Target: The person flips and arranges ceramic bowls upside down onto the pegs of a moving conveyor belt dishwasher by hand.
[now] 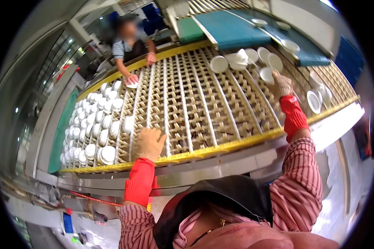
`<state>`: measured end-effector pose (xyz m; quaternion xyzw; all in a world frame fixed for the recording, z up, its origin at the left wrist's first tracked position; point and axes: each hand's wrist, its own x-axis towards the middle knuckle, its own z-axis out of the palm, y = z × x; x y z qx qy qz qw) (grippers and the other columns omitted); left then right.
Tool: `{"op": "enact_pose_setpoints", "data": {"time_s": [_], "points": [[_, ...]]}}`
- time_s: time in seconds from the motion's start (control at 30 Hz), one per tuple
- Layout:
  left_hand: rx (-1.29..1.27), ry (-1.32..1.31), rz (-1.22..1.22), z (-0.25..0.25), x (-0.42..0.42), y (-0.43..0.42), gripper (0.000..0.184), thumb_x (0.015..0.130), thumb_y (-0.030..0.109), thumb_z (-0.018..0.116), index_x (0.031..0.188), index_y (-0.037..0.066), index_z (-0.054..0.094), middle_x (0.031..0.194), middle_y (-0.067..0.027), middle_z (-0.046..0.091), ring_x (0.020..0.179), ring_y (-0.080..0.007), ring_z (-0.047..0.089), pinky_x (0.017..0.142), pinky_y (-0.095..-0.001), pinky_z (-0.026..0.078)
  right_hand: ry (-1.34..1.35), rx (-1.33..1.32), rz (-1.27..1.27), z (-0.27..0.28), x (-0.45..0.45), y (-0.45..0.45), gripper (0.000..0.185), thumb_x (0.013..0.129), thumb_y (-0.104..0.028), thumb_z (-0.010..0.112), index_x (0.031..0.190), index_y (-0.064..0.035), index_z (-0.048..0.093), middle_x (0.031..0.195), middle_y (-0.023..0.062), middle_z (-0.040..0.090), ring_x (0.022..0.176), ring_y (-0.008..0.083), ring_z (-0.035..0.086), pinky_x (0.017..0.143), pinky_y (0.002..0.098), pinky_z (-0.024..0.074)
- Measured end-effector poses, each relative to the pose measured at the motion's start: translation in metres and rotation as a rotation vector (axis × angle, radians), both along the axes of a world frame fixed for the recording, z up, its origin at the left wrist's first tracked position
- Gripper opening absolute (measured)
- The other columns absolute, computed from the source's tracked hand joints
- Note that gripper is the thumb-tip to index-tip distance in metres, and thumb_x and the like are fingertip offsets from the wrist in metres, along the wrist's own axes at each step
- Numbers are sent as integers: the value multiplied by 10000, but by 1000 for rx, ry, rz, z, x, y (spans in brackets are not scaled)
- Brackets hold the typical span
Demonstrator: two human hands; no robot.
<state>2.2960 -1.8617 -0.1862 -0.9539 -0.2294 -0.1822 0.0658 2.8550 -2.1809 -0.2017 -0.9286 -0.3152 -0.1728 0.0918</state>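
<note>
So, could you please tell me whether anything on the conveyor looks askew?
Yes: the white dishes just right of the right hand lie tipped and overlapping near the yellow rail, unlike the closely packed dishes at the left end. I cannot tell whether any are chipped.

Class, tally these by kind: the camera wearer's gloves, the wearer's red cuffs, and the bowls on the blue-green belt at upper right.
Tan fabric gloves: 2
Red forearm cuffs: 2
White round bowls on the blue-green flat belt: 3
Total: 7
</note>
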Motion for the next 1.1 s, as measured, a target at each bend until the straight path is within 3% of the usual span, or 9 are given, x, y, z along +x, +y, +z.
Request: {"op": "enact_pose_setpoints", "data": {"time_s": [0.23,0.33,0.5,0.6,0.77,0.83,0.9,0.93,1.1], "points": [[-50,-68,62,4,6,0,213,960,275,782,935,66,748,934,-104,738,904,-369,655,895,-474,507,-46,-165,-97,-52,71,36,461,907,-501,795,1084,-78,853,1098,210,831,1082,390,801,953,489,602],[6,-26,29,-4,12,5,222,966,284,774,917,69,744,934,-110,738,920,-359,654,903,-474,507,8,-204,-77,-44,69,52,351,950,-357,728,1133,-89,861,1115,215,829,1098,392,799,951,500,599],[41,174,47,9,47,-22,302,984,356,777,1056,63,758,1076,-112,776,1050,-295,708,1040,-453,519,-23,-27,329,-36,14,81,516,989,-524,709,1059,-31,843,954,234,794,923,422,774,896,516,613],[17,78,-24,24,80,-55,726,971,568,764,1402,-9,678,1402,-208,704,1353,-347,639,1279,-481,420,697,115,492,-3,-76,106,447,1035,-441,749,1253,-52,783,909,113,776,759,204,748,658,350,634],[159,-129,-297,29,104,-83,768,815,485,894,1353,-25,689,1360,-214,690,1320,-377,641,1262,-533,430,-101,166,1342,33,-166,116,303,1029,-305,777,1318,-214,765,1295,14,811,923,179,742,860,389,656],[139,-81,-314,29,104,-84,769,761,444,929,1327,-24,699,1354,-214,685,1302,-374,646,1250,-526,438,-241,67,1148,48,-165,116,383,927,-235,878,1299,-178,809,1302,50,820,981,207,804,964,378,648],[124,33,-257,29,105,-84,748,714,467,948,1251,0,716,1248,-167,693,1209,-336,658,1190,-493,461,123,-117,747,72,-141,95,438,1001,-211,801,1428,-181,705,1223,67,805,1077,257,770,983,451,637],[109,101,-228,17,106,-79,744,714,495,948,1234,16,717,1218,-143,693,1187,-311,657,1181,-477,458,14,108,713,70,-117,74,552,894,-169,900,1424,-174,743,1359,76,795,1080,203,791,1007,371,631],[160,-50,-244,20,113,-79,712,712,499,954,1174,28,687,1112,-110,664,1105,-282,642,1138,-448,465,-115,199,52,48,17,-56,691,818,-381,935,1420,-146,690,1249,150,806,1134,389,768,947,473,604]]}}
